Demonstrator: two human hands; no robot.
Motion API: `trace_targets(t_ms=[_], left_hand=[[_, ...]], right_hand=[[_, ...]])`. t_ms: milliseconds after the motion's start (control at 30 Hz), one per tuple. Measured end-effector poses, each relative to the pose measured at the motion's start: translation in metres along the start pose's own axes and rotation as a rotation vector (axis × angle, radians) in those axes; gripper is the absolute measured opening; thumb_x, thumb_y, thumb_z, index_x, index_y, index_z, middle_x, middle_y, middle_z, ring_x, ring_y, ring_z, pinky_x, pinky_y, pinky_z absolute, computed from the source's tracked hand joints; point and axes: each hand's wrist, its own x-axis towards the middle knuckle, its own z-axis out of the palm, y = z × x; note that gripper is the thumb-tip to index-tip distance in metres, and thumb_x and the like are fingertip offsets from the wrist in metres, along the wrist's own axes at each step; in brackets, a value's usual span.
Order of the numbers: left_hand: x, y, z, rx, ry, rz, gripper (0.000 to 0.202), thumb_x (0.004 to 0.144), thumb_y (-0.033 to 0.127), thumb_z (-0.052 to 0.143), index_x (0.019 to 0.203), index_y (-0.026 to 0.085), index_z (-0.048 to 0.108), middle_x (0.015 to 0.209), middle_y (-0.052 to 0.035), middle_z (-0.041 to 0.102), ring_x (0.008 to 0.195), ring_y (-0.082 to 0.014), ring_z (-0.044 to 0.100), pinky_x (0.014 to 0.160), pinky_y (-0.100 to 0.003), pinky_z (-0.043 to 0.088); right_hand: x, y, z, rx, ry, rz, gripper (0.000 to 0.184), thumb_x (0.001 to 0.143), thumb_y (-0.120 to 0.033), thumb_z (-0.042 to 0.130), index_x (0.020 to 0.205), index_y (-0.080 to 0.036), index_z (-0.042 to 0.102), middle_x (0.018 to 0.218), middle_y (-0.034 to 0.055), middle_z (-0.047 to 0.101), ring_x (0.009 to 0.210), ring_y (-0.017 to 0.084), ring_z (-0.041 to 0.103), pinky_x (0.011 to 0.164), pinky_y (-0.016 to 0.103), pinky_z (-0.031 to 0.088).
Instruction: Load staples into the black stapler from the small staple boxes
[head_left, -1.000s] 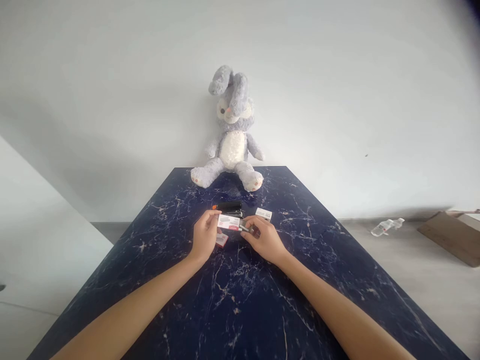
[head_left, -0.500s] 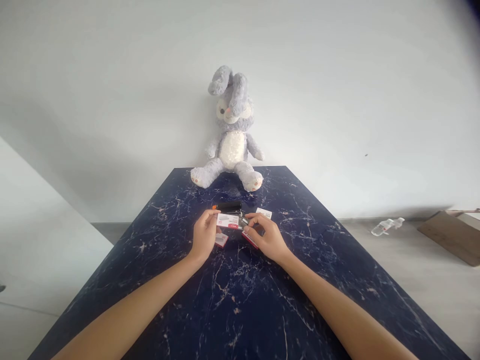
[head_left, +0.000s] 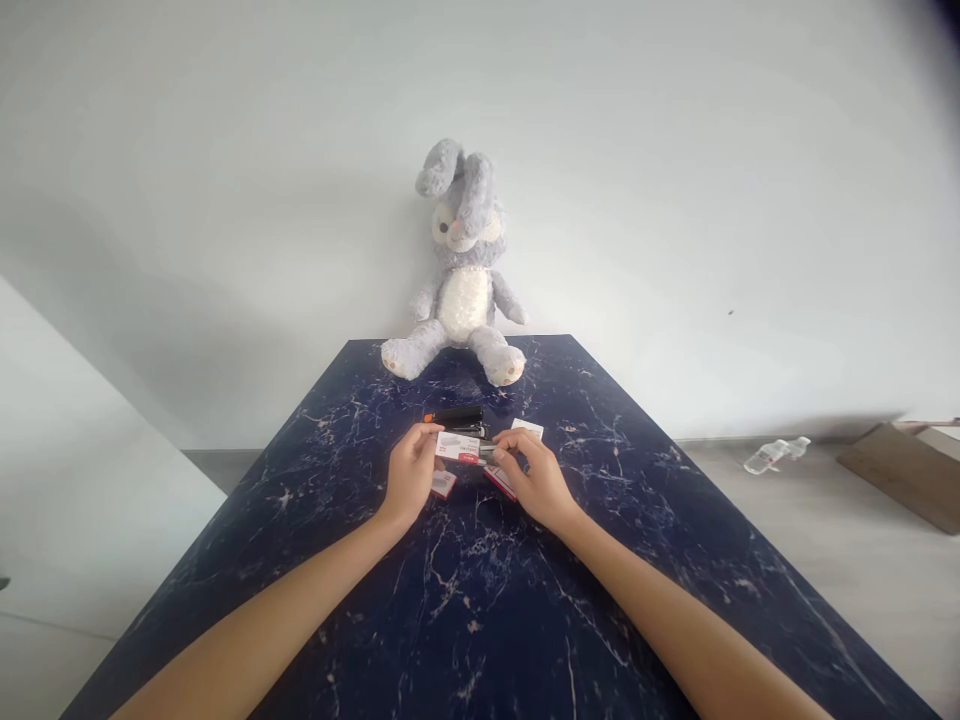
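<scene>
My left hand (head_left: 411,470) is closed on the left end of a small white and red staple box (head_left: 454,447), held just above the table. At the box's right end, my right hand (head_left: 529,470) pinches a grey strip of staples (head_left: 487,450). The strip meets the box opening; how far inside it lies I cannot tell. Right behind the box is a black stapler (head_left: 456,416) with an orange tip. Below the hands lie another red and white box (head_left: 443,484) on the left and a red-edged box (head_left: 499,482) partly under my right hand.
A white box (head_left: 528,427) lies beyond my right hand. A grey plush rabbit (head_left: 465,260) sits at the far edge of the dark blue marbled table (head_left: 465,600), against the wall. On the floor to the right are a plastic bottle (head_left: 776,455) and brown cardboard (head_left: 900,475).
The strip of staples has come more into line with the staple box, which has tilted slightly. My right fingers have shifted a little; both hands stay in nearly the same place.
</scene>
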Motion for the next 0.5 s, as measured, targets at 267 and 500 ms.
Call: trace_targets(t_ms=[267, 500], left_hand=[[-0.0011, 0.0022, 0.0002, 0.011, -0.028, -0.01, 0.02, 0.091, 0.034, 0.054, 0.098, 0.02, 0.066, 0.075, -0.0012, 0.068, 0.053, -0.0128, 0.059, 0.051, -0.023, 0.046], [0.0004, 0.0008, -0.0001, 0.01, -0.023, -0.021, 0.02, 0.09, 0.035, 0.055, 0.098, 0.021, 0.066, 0.073, -0.0008, 0.067, 0.052, -0.0133, 0.058, 0.051, -0.023, 0.045]], right_hand=[[-0.002, 0.0065, 0.0026, -0.082, 0.061, 0.028, 0.016, 0.096, -0.035, 0.056, 0.094, -0.024, 0.068, 0.092, 0.0032, 0.069, 0.085, 0.02, 0.063, 0.078, 0.032, 0.048], [0.0003, 0.0052, 0.002, -0.075, 0.015, -0.021, 0.02, 0.096, -0.037, 0.056, 0.097, -0.027, 0.073, 0.092, 0.004, 0.074, 0.088, 0.023, 0.065, 0.081, 0.037, 0.049]])
